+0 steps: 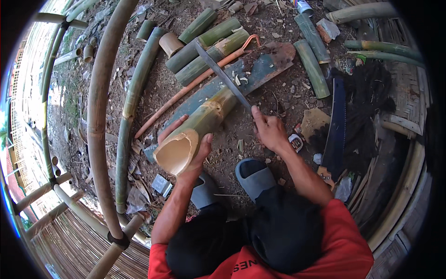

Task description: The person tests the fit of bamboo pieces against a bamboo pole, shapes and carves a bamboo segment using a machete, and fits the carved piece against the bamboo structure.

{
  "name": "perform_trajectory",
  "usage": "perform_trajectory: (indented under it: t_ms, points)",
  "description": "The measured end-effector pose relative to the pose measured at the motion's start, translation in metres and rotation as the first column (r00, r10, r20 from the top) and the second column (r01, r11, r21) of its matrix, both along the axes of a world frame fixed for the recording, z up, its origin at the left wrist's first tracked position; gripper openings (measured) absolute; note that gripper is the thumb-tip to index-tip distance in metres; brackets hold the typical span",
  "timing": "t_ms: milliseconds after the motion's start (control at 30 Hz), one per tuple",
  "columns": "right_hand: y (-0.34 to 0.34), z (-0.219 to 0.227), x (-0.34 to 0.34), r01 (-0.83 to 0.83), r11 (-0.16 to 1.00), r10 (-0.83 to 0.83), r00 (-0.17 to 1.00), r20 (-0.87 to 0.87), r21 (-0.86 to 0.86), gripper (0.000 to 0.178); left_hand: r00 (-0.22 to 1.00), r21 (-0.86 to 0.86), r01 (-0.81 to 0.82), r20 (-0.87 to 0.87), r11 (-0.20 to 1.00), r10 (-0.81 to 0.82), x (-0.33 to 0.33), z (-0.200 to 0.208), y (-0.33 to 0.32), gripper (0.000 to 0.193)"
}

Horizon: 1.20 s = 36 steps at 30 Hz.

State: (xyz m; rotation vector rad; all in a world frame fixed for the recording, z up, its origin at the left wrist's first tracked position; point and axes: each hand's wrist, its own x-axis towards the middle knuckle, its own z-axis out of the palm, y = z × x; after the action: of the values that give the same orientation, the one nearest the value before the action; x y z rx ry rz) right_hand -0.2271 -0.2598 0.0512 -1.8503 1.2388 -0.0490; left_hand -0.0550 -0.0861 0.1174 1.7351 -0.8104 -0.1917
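Bamboo section (200, 118), far end over blue board (264, 69), left hand (195, 162) cupped round its hollow end, right hand (272, 132) gripping knife (224, 76) slanted above board: glancing stroke or rolling bamboo might skid blade toward left hand.

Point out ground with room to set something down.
Mostly bare soil shows between the held bamboo, left hand and slippers. A smaller patch lies between the board and the paired green bamboo pieces. Crowded: beyond the board, with bamboo sections, and around the blue saw beside the dark heap.
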Motion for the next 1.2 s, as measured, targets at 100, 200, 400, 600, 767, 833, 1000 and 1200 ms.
perform_trajectory:
  t_ms: [100,200,400,600,767,833,1000,1200]
  points:
    - [-0.002,0.058,0.012,0.032,0.955,-0.073,0.989,0.128,0.296,0.074,1.000,0.030,-0.027,0.012,0.999,0.027,0.002,0.004,0.005,0.078]
    - [0.005,0.076,0.013,0.195,0.978,-0.201,0.747,0.634,0.080,0.068,0.998,0.015,0.034,0.043,0.999,-0.035,-0.002,0.010,0.006,0.077]
    - [-0.009,-0.001,0.011,-0.007,0.999,0.008,0.999,-0.031,0.053,0.078,0.997,0.053,-0.022,0.078,0.998,0.018,-0.005,0.006,-0.003,0.076]
    - [-0.010,0.088,0.019,0.117,0.976,-0.192,0.860,0.473,0.185,0.066,0.986,0.140,-0.053,0.165,0.989,0.030,0.001,0.014,0.001,0.079]
    - [0.003,0.009,0.001,0.070,0.962,0.018,0.947,0.321,-0.263,0.063,0.992,0.042,0.059,0.113,0.997,-0.063,0.000,0.013,0.001,0.078]
    - [-0.008,-0.010,0.001,-0.086,0.985,0.075,0.994,-0.080,-0.148,0.072,0.945,0.200,0.030,0.313,0.979,-0.093,-0.002,0.016,-0.007,0.076]
    - [-0.021,0.019,0.013,0.122,0.761,-0.131,0.991,-0.034,0.637,0.082,0.996,0.112,-0.082,0.051,0.990,0.077,0.006,0.006,0.004,0.076]
    - [0.000,0.072,0.017,0.062,0.997,-0.033,0.865,0.501,-0.041,0.070,0.970,0.190,-0.037,0.243,0.981,-0.011,0.010,0.023,0.003,0.079]
